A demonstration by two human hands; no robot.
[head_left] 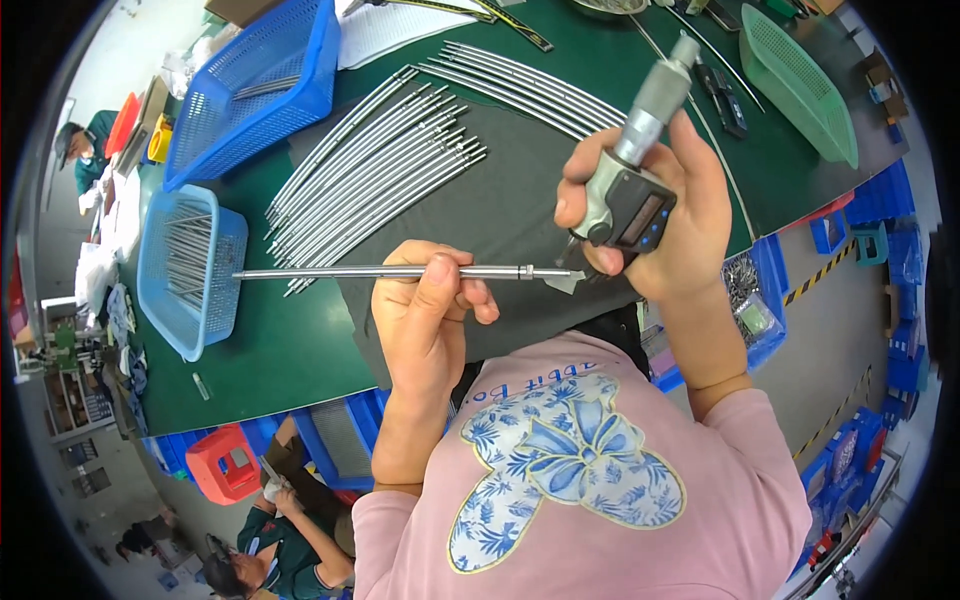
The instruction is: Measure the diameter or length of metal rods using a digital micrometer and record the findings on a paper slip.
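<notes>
- Metal rod (345,272) is held crosswise in front of the body, its long axis running left to right and nearly level in the view.
- By the left hand (425,310) the rod is grasped right of its middle, between thumb and fingers, with the longer part left projecting leftward.
- By the right hand (690,220) a digital micrometer (618,195) is gripped, its barrel tilted to the upper right; the rod's right tip is brought close below its measuring end, but whether they touch cannot be told.
- Beneath both hands a dark cloth (530,190) is spread over the green table (270,375).
- Just beyond the held rod, a fan of rods (370,185) is laid slantwise; farther off, a second row of rods (520,85) is partly hidden by the right hand.
- At the left, the rim of a light blue basket (225,300) filled with rods is overlapped in the view by the rod's left end.
- Farther out, a deep blue basket (215,130) and a green basket (800,95) are placed at opposite sides.
</notes>
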